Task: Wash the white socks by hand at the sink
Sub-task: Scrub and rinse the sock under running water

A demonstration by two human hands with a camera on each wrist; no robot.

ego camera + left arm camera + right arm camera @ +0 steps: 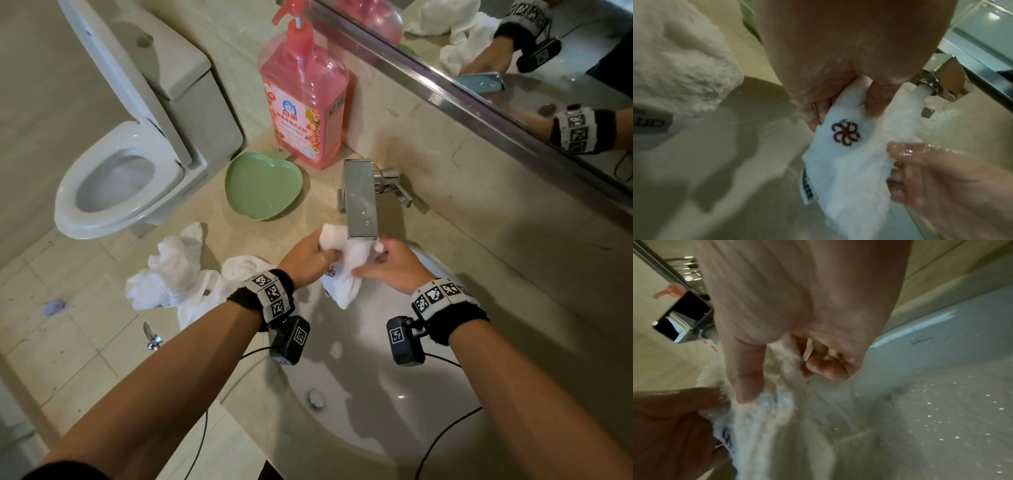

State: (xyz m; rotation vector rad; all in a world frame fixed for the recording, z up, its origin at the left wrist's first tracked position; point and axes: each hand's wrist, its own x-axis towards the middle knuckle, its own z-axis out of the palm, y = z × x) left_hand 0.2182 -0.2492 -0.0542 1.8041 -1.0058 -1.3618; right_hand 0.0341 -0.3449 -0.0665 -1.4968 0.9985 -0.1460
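A wet white sock [346, 270] with a small red flower mark [845, 132] hangs over the sink [363, 404], right under the chrome faucet [361, 202]. My left hand [308, 260] pinches its upper left part, and my right hand [387, 263] grips its right side with curled fingers [828, 368]. Water runs from the spout onto the sock [875, 146]. The sock [760, 426] drapes down between both hands. Other white socks [174, 270] lie in a heap on the counter to the left.
A pink detergent pump bottle [305, 102] stands at the back of the counter, with a green heart-shaped dish [263, 185] beside it. A toilet [126, 171] is at the left. A mirror [513, 51] runs along the wall. The drain plug [315, 398] sits in the basin.
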